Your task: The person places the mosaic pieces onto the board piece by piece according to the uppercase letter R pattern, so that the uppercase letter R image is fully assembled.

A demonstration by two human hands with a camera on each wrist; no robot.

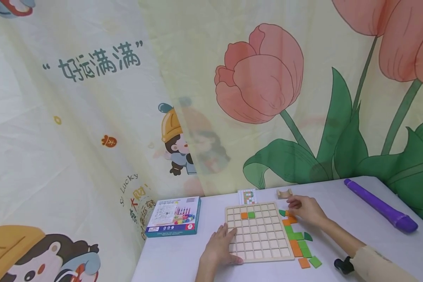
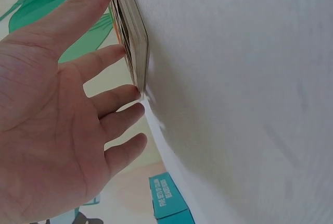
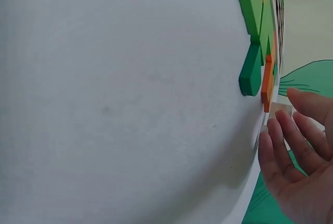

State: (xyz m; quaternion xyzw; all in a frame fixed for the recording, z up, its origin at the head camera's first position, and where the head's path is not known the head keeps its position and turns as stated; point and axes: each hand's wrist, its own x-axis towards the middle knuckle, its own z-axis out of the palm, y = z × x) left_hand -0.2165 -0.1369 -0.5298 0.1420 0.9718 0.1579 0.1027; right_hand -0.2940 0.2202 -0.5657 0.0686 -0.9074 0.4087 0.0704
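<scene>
A wooden grid board point(image 1: 257, 246) lies on the table with an orange square tile point(image 1: 244, 215) and a green square tile point(image 1: 251, 214) side by side in one of its upper rows. Fingers spread, my left hand point(image 1: 218, 246) rests along the board's left edge; the left wrist view shows its fingertips at the board's side. My right hand point(image 1: 307, 210) is over the upper end of the loose tiles right of the board, its fingers loosely bent and nothing between them. Near it are orange tiles point(image 1: 289, 221), green tiles point(image 1: 304, 248) and a dark green rounded piece point(image 3: 251, 73).
Behind the board lie a pattern card point(image 1: 247, 197) and a small wooden holder point(image 1: 284, 193). A boxed set point(image 1: 174, 216) is at the left. A purple stick-like object point(image 1: 380, 205) lies at the right. Printed curtains point(image 1: 197, 78) hang behind the table.
</scene>
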